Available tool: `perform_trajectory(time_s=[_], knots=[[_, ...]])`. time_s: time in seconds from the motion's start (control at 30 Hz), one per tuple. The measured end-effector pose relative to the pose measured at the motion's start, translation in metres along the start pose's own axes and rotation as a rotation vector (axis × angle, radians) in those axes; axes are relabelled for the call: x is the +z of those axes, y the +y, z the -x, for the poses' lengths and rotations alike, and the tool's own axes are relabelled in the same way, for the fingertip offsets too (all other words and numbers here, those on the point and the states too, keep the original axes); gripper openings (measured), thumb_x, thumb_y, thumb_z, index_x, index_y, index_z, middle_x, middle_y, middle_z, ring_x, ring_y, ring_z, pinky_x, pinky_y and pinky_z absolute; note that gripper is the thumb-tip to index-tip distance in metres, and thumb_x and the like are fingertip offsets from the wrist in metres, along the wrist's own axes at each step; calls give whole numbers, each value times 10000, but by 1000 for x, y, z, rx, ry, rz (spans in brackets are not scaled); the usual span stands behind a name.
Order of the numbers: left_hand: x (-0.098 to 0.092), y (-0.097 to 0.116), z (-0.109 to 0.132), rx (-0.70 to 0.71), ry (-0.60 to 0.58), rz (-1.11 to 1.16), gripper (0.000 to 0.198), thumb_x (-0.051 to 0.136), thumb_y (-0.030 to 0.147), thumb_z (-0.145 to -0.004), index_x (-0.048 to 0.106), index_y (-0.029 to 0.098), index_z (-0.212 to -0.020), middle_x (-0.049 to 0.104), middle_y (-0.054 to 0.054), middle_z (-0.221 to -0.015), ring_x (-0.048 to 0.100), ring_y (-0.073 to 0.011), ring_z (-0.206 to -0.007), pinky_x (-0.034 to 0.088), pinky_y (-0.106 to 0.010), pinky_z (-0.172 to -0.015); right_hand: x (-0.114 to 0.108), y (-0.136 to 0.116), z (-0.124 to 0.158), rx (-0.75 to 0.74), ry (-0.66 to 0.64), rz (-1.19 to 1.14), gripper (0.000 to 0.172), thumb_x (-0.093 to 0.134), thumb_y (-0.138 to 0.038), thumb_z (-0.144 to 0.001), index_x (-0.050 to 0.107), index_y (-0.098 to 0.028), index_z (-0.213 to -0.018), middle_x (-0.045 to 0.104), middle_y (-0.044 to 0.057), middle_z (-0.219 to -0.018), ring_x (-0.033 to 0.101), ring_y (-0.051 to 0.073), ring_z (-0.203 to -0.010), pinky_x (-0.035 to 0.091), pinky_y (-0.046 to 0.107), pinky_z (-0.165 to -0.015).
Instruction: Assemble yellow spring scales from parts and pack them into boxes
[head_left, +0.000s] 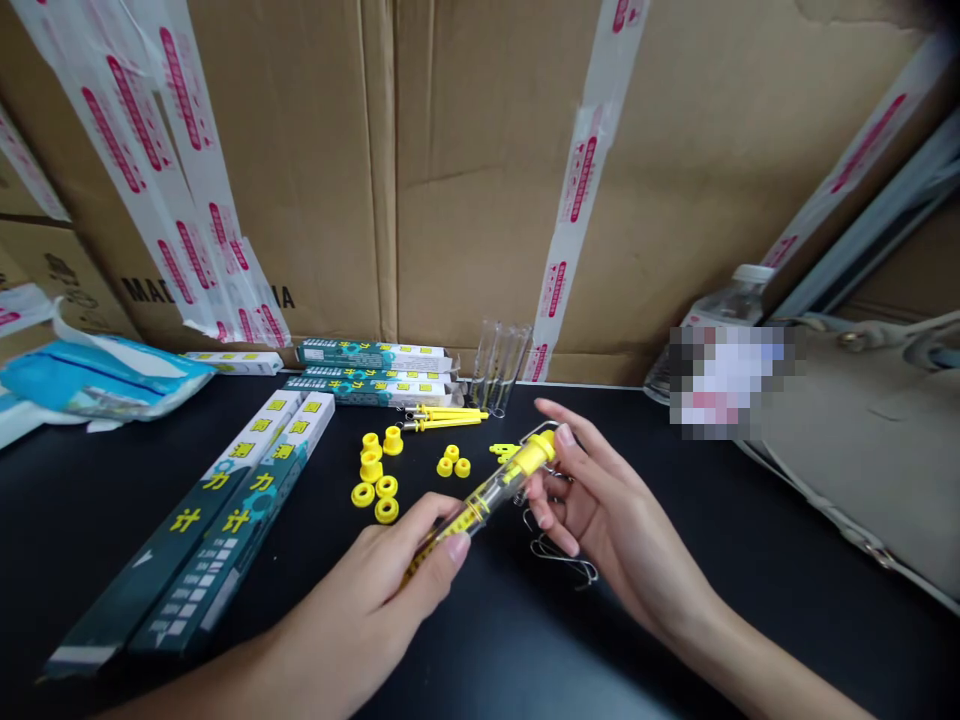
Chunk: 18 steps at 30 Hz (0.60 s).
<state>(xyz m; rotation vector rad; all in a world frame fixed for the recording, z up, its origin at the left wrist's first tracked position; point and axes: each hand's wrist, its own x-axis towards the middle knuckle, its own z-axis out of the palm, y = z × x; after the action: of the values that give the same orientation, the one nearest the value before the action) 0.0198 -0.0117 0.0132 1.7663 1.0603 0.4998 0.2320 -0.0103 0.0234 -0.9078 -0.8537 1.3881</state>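
Note:
My left hand (382, 590) grips the lower part of a clear tube with a yellow scale inside (480, 505), a spring scale, held slanted above the black table (675, 620). My right hand (600, 510) pinches the yellow cap (534, 456) at the tube's upper end with thumb and fingers. A metal wire hook sticks out by that cap. Loose wire hooks (562, 562) lie on the table under my right hand. Several yellow plastic caps and rings (377, 478) lie just beyond my left hand, with two more small ones (454, 463) to their right.
Two long dark boxes (217, 525) lie at the left, more boxes (375, 372) at the back. Yellow inner rods (442, 415) and clear tubes (501, 365) lie by the cardboard wall. A blue-white bag (97, 375) is far left, a water bottle (712, 320) and beige bag (862, 440) right.

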Motion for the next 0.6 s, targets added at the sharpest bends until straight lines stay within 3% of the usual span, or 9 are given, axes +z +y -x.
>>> perform_trajectory(time_s=[0.1,0.2,0.27,0.33,0.4,0.5,0.6], knots=[[1,-2,-3,-15,-78,239,378,392,577,-1012,544,233,-968,408,75,-679,283,-103,-536,263,-228,-491,-1,-2,-1,-4,-27,-3,528,629,-383,-961,419,-311,-1441,654,-10,-647,561,118,-506,413,137,-377],[0,-2,-5,-23,-141,356,362,400,563,-1013,530,226,-986,392,85,-643,240,-95,-503,221,-223,-454,-3,-2,-3,40,-105,-22,385,590,-419,-979,609,-181,-1281,635,14,-683,555,102,-524,434,147,-394],[-1,-2,-6,-24,-155,360,361,400,565,-1010,525,229,-1052,407,88,-619,252,-100,-495,223,-221,-446,-2,0,-3,47,-161,-23,369,569,-448,-987,666,-160,-1197,637,22,-731,563,96,-550,447,150,-411],[-1,-2,-6,4,-122,293,372,401,569,-1009,525,234,-1112,427,87,-609,293,-107,-502,256,-221,-461,-2,0,-3,21,-208,0,331,587,-437,-983,679,-189,-1183,651,19,-769,601,105,-621,493,158,-477],[-1,-1,-5,55,-59,153,366,386,557,-1020,536,248,-1147,453,82,-611,372,-115,-528,310,-225,-510,-2,-1,-2,-20,-223,31,281,626,-400,-970,689,-213,-1169,685,20,-832,646,114,-731,562,184,-639],[-7,4,-3,87,22,-136,338,361,529,-1035,558,286,-1164,529,66,-663,503,-135,-621,371,-236,-616,-3,-4,-1,-72,-204,52,241,669,-371,-948,712,-228,-1138,732,30,-962,689,133,-885,568,240,-877],[-27,7,-7,101,101,-409,333,520,558,-958,592,299,-1153,596,53,-734,550,-156,-651,383,-246,-626,-7,-8,-4,-99,-182,47,237,707,-350,-920,723,-240,-1130,752,33,-1016,709,153,-928,571,273,-912]])
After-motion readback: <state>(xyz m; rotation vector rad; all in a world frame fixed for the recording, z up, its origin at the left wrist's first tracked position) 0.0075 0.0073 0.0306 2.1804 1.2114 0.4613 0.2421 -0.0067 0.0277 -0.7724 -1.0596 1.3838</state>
